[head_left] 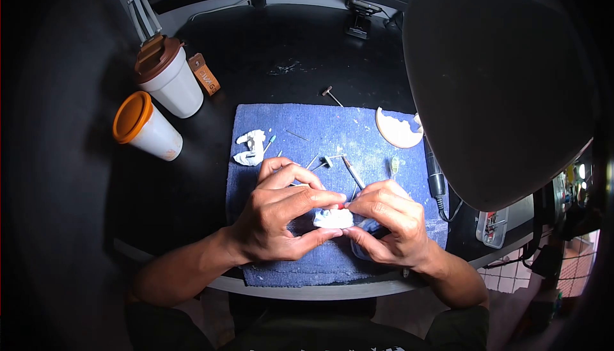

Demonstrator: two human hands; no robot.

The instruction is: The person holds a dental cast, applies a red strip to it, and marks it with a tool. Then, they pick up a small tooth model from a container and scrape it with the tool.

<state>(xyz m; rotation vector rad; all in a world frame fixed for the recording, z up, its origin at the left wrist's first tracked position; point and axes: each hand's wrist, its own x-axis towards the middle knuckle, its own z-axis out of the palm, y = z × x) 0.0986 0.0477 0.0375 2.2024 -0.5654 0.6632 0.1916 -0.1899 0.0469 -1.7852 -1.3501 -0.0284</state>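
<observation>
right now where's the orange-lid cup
In the head view, the orange-lid cup is on the left side, left of the blue cloth, beside the brown-lid cup and a bit nearer the person.

A dark shade (499,88) overhung the right side, barring any reach from above there. Two cups, one tall (176,88) and one short (153,133), blocked the left. Between them, a wide lane crossed the far table (256,56). On the mat (339,120), the far middle offered room between the left cast (251,149) and the right plate (398,132); nearer, loose bits (327,161) crowded the left hand (281,213) and right hand (390,223).
</observation>
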